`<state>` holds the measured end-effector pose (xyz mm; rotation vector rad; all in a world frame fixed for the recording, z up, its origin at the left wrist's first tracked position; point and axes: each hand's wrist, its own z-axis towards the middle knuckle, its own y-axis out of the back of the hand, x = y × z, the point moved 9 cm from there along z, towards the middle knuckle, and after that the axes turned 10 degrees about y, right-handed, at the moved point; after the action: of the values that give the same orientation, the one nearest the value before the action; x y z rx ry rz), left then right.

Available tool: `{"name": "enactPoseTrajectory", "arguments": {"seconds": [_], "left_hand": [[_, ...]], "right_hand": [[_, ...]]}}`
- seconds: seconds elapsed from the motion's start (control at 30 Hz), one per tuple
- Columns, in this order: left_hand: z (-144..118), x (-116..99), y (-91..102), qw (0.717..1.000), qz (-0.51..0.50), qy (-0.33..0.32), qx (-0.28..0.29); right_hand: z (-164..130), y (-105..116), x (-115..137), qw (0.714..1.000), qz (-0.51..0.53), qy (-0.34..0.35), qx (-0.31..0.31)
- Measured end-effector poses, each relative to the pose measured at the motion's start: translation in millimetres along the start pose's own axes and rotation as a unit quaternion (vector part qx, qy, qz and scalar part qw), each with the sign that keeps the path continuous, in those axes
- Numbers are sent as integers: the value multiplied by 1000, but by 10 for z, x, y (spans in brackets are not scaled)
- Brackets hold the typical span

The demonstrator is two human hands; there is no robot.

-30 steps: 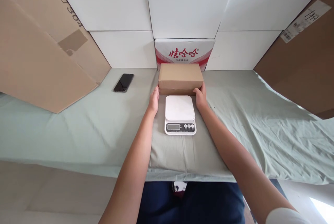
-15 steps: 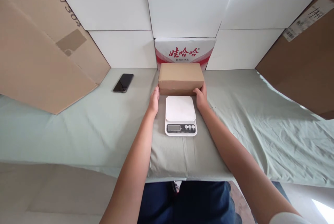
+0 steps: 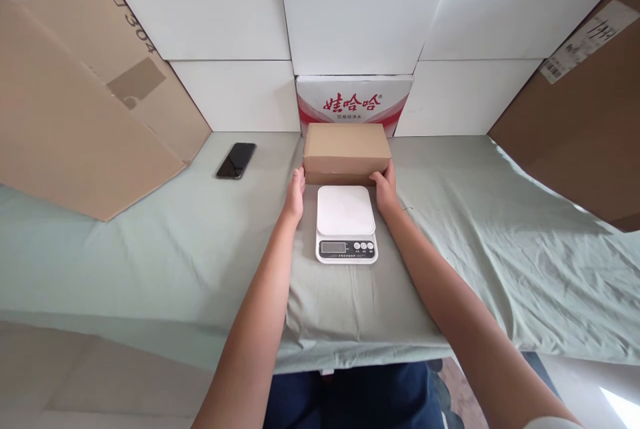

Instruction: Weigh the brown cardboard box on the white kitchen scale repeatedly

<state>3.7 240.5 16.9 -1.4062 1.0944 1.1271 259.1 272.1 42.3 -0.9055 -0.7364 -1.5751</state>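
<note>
A closed brown cardboard box (image 3: 347,142) sits on the cloth behind a white kitchen scale (image 3: 345,212). Against the box's left side rests my left hand (image 3: 296,192), its fingers partly hidden behind the corner. My right hand (image 3: 385,187) grips the box's right front corner, thumb on the front face and fingers along the side. Between my wrists, the scale has a bare platform, a blank-looking display and a row of round buttons facing me.
A black phone (image 3: 237,161) lies left of the box. Behind stands a white and red carton (image 3: 355,99) against white panels. Large cardboard sheets or boxes flank the left (image 3: 90,102) and right (image 3: 575,122). Pale green cloth (image 3: 200,249) covers the table.
The view has tilted very slightly, so everything sits a little lower in the picture. Hands, box and scale keep their places relative to each other.
</note>
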Motion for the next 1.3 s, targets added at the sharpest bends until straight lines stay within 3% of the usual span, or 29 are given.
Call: {"name": "enactPoseTrajectory", "arguments": {"seconds": [1.0,1.3], "left_hand": [[-8,-23,-16,1000,8,-29,3],[-97,-217,124,995,-9,-96,-25]], "right_hand": [[-16,-32,18,1000,-24,-14,13],[-82,-126,285,994,-25,91,54]]}}
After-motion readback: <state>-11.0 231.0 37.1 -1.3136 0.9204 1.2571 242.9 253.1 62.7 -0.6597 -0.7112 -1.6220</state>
